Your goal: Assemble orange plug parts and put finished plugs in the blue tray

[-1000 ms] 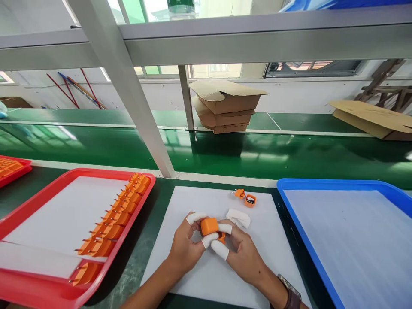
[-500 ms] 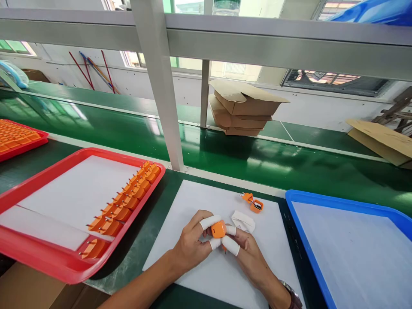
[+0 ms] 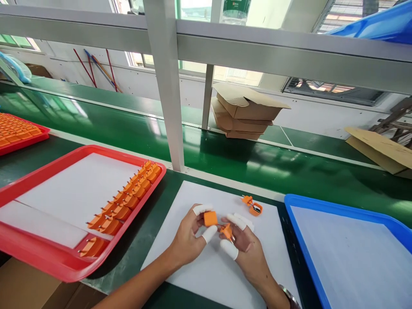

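My left hand [image 3: 189,236] pinches a small orange plastic shell [image 3: 210,218] between white-capped thumb and forefinger. My right hand [image 3: 246,249], also wearing white finger cots, pinches a smaller orange plug piece [image 3: 226,231] with metal prongs just right of the shell. The two pieces are apart by a small gap. Both hands hover over a white sheet [image 3: 206,274]. Another orange part [image 3: 254,206] with wires lies on the sheet beyond my right hand. A crumpled white cloth [image 3: 246,219] shows partly behind my right fingers.
A red tray [image 3: 41,262] at left holds a row of orange plug parts [image 3: 125,199]. A blue tray [image 3: 309,266] lies at right. A second red tray [image 3: 19,135] with orange parts is far left. A green conveyor [image 3: 257,167], a metal post [image 3: 167,86] and cardboard boxes [image 3: 244,113] stand behind.
The orange piece held together between both hands has come apart: the shell stays in my left hand, the pronged piece in my right. The view shifted slightly.
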The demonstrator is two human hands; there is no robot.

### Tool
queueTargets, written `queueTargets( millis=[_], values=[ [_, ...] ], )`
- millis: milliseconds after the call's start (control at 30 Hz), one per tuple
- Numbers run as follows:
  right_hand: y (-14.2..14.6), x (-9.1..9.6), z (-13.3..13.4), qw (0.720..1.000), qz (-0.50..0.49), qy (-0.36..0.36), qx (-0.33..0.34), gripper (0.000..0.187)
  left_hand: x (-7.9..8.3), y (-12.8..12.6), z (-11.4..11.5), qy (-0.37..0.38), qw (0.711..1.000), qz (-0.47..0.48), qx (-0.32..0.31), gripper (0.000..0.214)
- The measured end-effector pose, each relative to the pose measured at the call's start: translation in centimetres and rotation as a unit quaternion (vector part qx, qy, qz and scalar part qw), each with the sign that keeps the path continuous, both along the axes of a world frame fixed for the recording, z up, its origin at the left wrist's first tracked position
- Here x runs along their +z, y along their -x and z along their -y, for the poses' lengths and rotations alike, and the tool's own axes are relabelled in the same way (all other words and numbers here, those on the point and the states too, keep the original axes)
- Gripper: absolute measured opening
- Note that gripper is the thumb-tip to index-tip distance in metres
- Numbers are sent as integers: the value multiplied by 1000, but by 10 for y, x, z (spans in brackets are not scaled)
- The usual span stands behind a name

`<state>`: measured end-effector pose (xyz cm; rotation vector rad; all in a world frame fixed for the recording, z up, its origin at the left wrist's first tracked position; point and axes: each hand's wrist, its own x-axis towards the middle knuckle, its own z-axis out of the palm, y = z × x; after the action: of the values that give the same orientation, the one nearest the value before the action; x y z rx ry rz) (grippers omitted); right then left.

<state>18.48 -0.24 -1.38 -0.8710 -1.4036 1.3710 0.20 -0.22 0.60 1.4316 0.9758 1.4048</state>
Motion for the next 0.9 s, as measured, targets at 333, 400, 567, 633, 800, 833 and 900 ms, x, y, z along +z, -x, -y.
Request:
queueTargets(
  millis=[333, 400, 567, 633, 800, 833, 900],
  values=[
    [-3, 17, -3, 942, 173, -268, -105, 28, 0, 8, -10, 178, 979, 19, -95, 42],
    [-5, 18, -3, 944, 180, -254, -104, 27, -3, 7, -9, 151, 983, 8, -106, 44],
    [-8, 15, -3, 945, 218, -226, -94, 36, -2, 10, -8, 120, 979, -85, -141, 41],
    [-9, 14, -3, 946, 227, -220, -79, 38, 1, 11, -8, 116, 974, -124, -152, 38],
    [-10, 15, -2, 947, 253, -196, -30, 32, 3, 9, -5, 97, 976, -138, -134, 34],
    [-10, 15, -1, 946, 261, -193, -23, 32, 2, 8, -4, 93, 978, -140, -123, 36],
    [-10, 17, 0, 942, 276, -192, -14, 30, 0, 8, -2, 82, 979, -147, -111, 40]
  ],
)
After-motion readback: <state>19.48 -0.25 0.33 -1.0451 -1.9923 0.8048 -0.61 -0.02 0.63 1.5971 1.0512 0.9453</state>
